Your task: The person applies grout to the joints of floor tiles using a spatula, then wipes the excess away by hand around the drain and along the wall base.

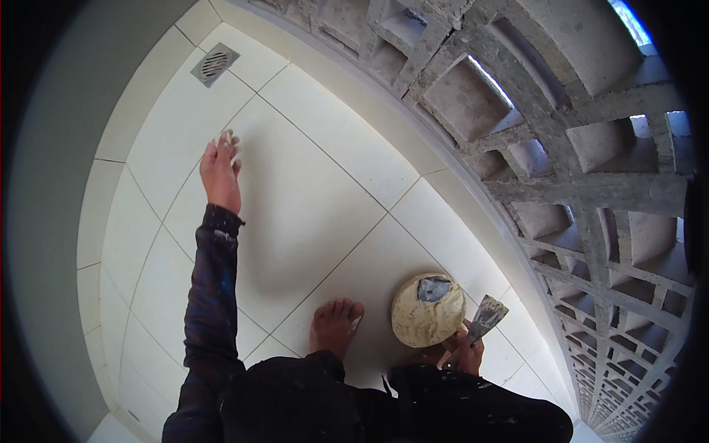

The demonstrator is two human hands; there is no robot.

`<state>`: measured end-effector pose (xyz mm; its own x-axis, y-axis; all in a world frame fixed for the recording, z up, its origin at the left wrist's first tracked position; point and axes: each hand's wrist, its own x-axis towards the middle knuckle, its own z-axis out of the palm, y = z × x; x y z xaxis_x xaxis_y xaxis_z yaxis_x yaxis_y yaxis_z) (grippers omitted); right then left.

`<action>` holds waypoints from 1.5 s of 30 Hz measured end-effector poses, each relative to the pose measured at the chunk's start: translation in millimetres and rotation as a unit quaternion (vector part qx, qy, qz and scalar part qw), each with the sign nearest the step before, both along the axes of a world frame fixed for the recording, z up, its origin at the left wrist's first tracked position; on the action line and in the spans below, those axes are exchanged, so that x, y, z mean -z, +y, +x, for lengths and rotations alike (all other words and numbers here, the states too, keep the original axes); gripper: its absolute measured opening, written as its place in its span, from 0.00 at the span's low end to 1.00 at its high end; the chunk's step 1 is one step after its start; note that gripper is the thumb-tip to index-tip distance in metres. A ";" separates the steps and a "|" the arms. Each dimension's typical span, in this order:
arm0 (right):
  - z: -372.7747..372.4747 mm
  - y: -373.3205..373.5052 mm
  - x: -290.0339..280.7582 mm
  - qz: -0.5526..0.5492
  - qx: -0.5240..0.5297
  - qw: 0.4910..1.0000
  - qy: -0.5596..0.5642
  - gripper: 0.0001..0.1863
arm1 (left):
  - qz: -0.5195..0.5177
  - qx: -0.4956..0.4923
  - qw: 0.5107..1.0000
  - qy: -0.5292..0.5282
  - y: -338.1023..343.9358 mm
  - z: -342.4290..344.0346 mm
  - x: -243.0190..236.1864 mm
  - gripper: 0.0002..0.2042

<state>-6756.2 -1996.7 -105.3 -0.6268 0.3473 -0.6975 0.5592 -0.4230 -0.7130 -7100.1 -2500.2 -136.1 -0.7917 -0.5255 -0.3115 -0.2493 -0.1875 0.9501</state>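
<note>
My right hand (467, 354) grips a putty knife (489, 316), its wide smeared blade pointing up and away from me. Close by its fingers, at my right, is a round tub (397, 331) full of cream-coloured paste (427, 317). A grey flat piece (433, 289) lies on the paste near the far rim. Stretched out ahead on the left, my left hand (221, 176) is over the tiles with its fingers curled and whitish smears on the tips. Anything pinched there is too small to make out. Dark sleeves with pale spots cover my left arm.
Cream floor tiles (317, 170) with dark joints lie underfoot. A square metal drain grate (215, 65) is set in the far corner. On the right rises a perforated concrete block wall (591, 177); a plain grey wall (66, 184) stands left. My bare foot (337, 325) is beside the tub.
</note>
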 end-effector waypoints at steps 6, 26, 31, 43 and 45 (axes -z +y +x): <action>-54.3 -46.9 -8.9 -0.030 -0.120 0.992 0.038 0.27 | -0.052 -0.091 0.993 -0.059 -26.7 153.3 -48.3 0.13; -299.1 -295.5 -8.5 -0.093 -0.463 0.865 0.168 0.25 | -0.207 0.047 0.977 -0.018 -134.0 107.1 -173.8 0.11; -380.3 -355.1 -24.9 -0.049 -0.510 0.854 0.090 0.14 | 0.003 0.166 0.985 -0.046 -195.7 -19.2 -100.4 0.14; -442.9 -377.5 -4.9 0.072 -0.758 0.642 0.085 0.11 | -0.214 0.389 0.893 0.075 -240.8 -144.8 -13.7 0.17; -443.0 -384.0 -12.7 0.132 -0.740 0.657 0.060 0.11 | -0.266 0.405 0.869 0.103 -251.5 -168.5 -7.5 0.17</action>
<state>-7199.2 -2380.7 -92.6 -0.4592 -0.6050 -0.6504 0.1532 0.6673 -0.7289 -7268.6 -2751.7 -128.6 -0.9792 0.2029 -0.0033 0.0900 0.4489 0.8890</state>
